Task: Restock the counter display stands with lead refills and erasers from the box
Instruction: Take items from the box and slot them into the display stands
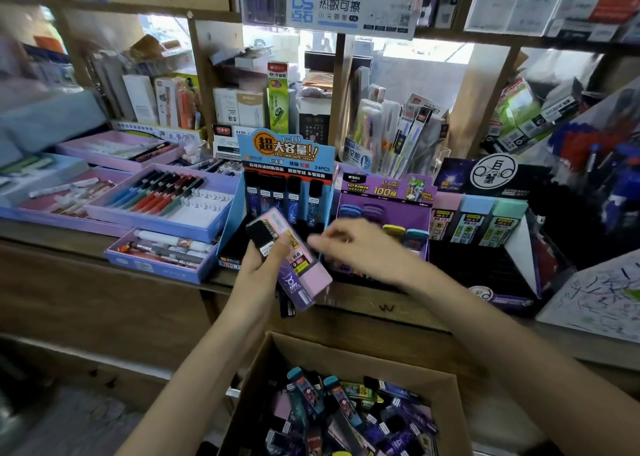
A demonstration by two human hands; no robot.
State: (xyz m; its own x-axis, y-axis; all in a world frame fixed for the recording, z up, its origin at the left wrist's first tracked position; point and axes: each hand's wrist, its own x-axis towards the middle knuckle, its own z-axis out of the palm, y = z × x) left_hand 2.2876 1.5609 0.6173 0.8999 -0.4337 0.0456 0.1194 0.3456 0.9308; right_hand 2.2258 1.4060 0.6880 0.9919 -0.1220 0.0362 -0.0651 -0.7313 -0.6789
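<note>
One long wooden counter (86, 299) runs from side to side. One brown cardboard box (254, 393) sits below the counter's front edge. It is open and full of small flat cases in purple, black, pink and blue, too many to count.

Three display stands sit side by side near the counter's front edge. The blue stand (287, 157) is in the middle and holds a row of five black-topped lead refills (294, 199). The purple stand (384, 187) is just beside it, toward the right. It holds four round erasers (372, 210): two purple, one yellow and one blue. The black stand (485, 175) is farthest right, with three refill cases (474, 220) topped pink, blue and green.

At least four trays of pens (162, 202) lie toward the counter's left end.

There are two hands. The left hand (263, 258) is curled tight round a bunch of lead refill cases (304, 275), held up over the front edge, in front of the blue stand. The cases stick out past the fingers, up and down. A pink case lies on top, a purple one is under it, and one has a black end. They have little yellow and white labels. I cannot tell how many are in the bunch.

The right hand (360, 247) is just beside the bunch, its fingers pointing at it. It is blurry, so I cannot tell if it holds anything.
</note>
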